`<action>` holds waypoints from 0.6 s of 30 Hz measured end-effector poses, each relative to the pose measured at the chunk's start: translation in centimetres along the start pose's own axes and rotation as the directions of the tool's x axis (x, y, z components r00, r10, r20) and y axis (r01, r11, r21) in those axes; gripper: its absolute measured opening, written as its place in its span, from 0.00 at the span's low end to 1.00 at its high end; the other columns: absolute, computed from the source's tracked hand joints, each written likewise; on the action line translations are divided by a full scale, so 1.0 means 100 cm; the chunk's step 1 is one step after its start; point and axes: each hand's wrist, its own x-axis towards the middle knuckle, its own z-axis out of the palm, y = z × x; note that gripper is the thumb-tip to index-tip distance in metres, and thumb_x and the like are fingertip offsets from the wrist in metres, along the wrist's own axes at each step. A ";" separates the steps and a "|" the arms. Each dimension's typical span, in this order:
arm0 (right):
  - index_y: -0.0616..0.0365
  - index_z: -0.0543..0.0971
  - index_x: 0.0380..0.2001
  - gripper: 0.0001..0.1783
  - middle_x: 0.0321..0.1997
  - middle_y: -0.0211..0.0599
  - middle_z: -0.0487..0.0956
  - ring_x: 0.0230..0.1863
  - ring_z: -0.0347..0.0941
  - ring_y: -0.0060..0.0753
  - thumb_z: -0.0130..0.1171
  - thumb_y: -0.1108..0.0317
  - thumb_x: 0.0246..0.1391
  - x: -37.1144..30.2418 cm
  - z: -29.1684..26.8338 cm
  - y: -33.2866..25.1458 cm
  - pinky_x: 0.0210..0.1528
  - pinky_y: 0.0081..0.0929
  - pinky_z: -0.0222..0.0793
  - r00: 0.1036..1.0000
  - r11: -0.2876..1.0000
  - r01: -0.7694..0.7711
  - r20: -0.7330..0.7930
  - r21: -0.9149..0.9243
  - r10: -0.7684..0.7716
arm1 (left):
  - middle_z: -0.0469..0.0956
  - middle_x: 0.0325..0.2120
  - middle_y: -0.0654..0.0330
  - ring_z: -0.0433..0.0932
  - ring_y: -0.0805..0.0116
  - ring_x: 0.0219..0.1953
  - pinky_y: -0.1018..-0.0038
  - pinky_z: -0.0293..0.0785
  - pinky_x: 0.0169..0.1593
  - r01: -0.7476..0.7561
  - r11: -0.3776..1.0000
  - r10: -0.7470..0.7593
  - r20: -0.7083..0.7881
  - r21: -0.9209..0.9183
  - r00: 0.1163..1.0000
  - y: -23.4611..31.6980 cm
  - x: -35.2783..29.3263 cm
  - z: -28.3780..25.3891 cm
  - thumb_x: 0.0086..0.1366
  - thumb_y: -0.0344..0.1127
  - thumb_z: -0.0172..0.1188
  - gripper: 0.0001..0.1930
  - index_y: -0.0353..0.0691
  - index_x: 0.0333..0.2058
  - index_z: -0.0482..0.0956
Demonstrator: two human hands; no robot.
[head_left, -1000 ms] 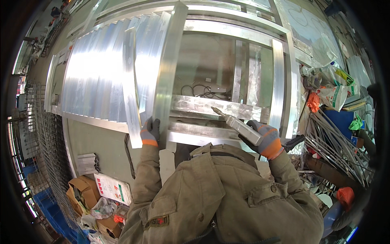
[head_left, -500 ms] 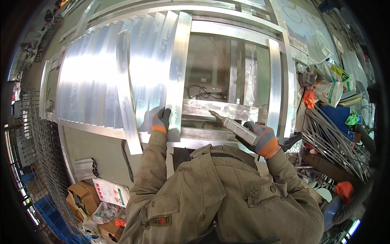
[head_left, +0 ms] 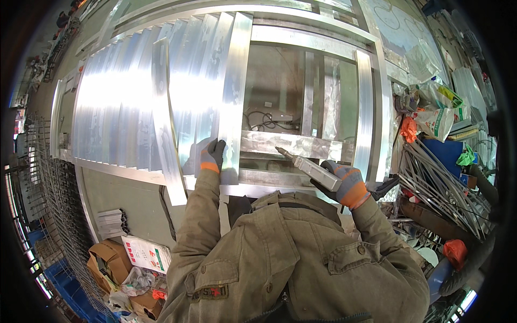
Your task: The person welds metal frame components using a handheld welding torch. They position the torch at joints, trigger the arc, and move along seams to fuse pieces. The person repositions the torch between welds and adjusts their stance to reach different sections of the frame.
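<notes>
Head view, your left hand [head_left: 212, 155]: touching the near end of the aluminium end slat [head_left: 236, 91] across the frame [head_left: 307, 37]; grip unclear.
Your right hand [head_left: 349, 184]: wrapped around the silver tapered-nose tool [head_left: 316, 172].
Slat risk: guided only here, its far end could skew.

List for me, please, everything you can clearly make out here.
Large rectangular metal frame: one, silvery, centre
Long flat metal slats: many, silvery, mostly frame's left
Narrow metal strip: one, silvery, slanting over slats
Handheld pointed-tip tool: one, grey, in right hand
Thin metal strips: many, grey, right
Crumpled plastic bags: several, orange, green and clear, both sides
Cardboard boxes: two, brown, lower left
Flat printed packet: one, mostly white, beside upper box
Wire mesh panels: several, grey, left
Work jacket: one, olive-brown, bottom centre
Left gloved hand: one, grey-orange, at a slat's lower end
Right gloved hand: one, grey-orange, around the tool
</notes>
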 end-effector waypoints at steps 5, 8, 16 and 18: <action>0.52 0.80 0.63 0.30 0.37 0.46 0.88 0.39 0.88 0.54 0.73 0.50 0.62 -0.002 -0.001 0.001 0.41 0.50 0.82 1.000 0.998 0.012 0.014 0.057 -0.013 | 0.91 0.53 0.43 0.88 0.54 0.56 0.63 0.81 0.63 0.026 1.000 -0.026 0.002 -0.016 1.000 -0.003 0.005 -0.001 0.76 0.48 0.69 0.30 0.25 0.62 0.85; 0.55 0.80 0.63 0.32 0.36 0.45 0.87 0.38 0.87 0.54 0.74 0.49 0.62 -0.002 0.003 0.004 0.41 0.50 0.82 0.999 0.998 0.043 -0.017 0.036 -0.042 | 0.91 0.53 0.42 0.88 0.53 0.57 0.63 0.81 0.64 0.035 0.999 -0.034 0.017 -0.025 0.999 -0.003 0.005 -0.003 0.76 0.49 0.70 0.30 0.25 0.63 0.85; 0.52 0.84 0.57 0.27 0.34 0.43 0.86 0.36 0.87 0.56 0.76 0.49 0.61 0.002 -0.002 -0.001 0.39 0.50 0.82 0.997 0.996 0.062 -0.059 0.063 -0.058 | 0.91 0.55 0.42 0.88 0.53 0.58 0.62 0.81 0.65 0.028 1.000 -0.027 0.048 -0.003 0.998 -0.010 0.014 -0.005 0.75 0.48 0.71 0.30 0.25 0.61 0.86; 0.51 0.84 0.56 0.26 0.35 0.43 0.87 0.36 0.87 0.57 0.76 0.49 0.61 0.007 -0.013 -0.009 0.38 0.49 0.82 0.998 0.998 0.060 0.020 -0.006 -0.060 | 0.90 0.55 0.42 0.88 0.53 0.58 0.62 0.80 0.65 0.052 0.999 -0.051 0.079 -0.015 0.996 -0.014 0.018 -0.007 0.75 0.49 0.71 0.30 0.25 0.61 0.86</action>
